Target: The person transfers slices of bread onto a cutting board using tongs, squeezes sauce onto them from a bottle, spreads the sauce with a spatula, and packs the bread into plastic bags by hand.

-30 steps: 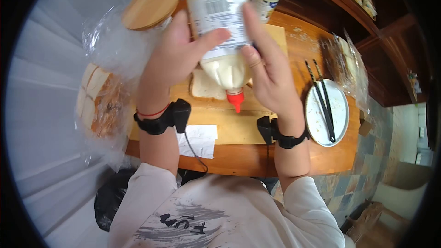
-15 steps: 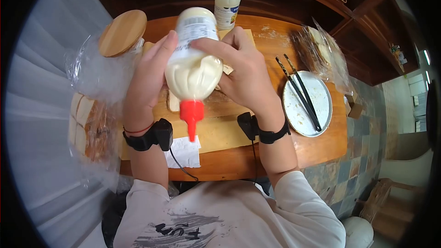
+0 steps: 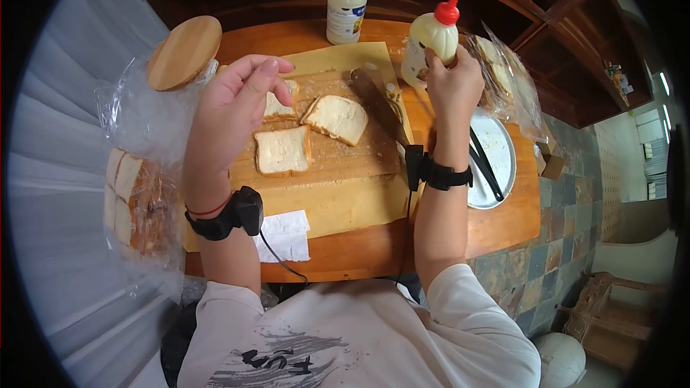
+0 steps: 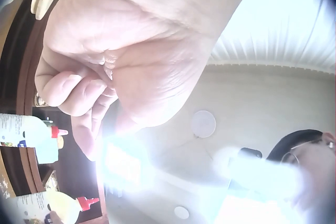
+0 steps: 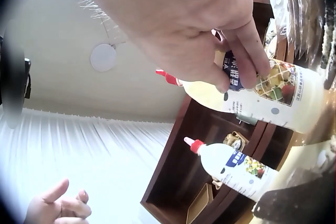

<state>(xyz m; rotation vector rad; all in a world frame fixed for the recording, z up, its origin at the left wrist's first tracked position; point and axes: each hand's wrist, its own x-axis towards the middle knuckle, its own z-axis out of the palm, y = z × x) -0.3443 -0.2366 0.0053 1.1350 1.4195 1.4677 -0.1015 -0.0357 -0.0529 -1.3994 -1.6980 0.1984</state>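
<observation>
In the head view my right hand (image 3: 454, 90) grips a squeeze bottle (image 3: 435, 32) of pale cream sauce, which stands upright with its red nozzle up at the table's back right. In the right wrist view, the fingers wrap around the labelled side of this bottle (image 5: 273, 98). My left hand (image 3: 228, 111) hovers left of the wooden board (image 3: 345, 163), its fingers loosely curled around nothing. On the board lie three bread slices: one in front (image 3: 282, 151), one to the right (image 3: 338, 119) and one behind (image 3: 280, 103), partly hidden by the left fingers.
A similar bottle (image 3: 347, 11) stands at the back. A flat brown tool (image 3: 379, 104) lies along the board's right side. Black tongs (image 3: 486, 165) rest on a white plate (image 3: 503, 140). Bagged bread (image 3: 133, 197), a round wooden lid (image 3: 185, 52) and paper (image 3: 284, 238) lie around.
The bottle, earlier held nozzle-down between both hands, has been turned upright and carried to the back right by the right hand. The left hand has let go of it.
</observation>
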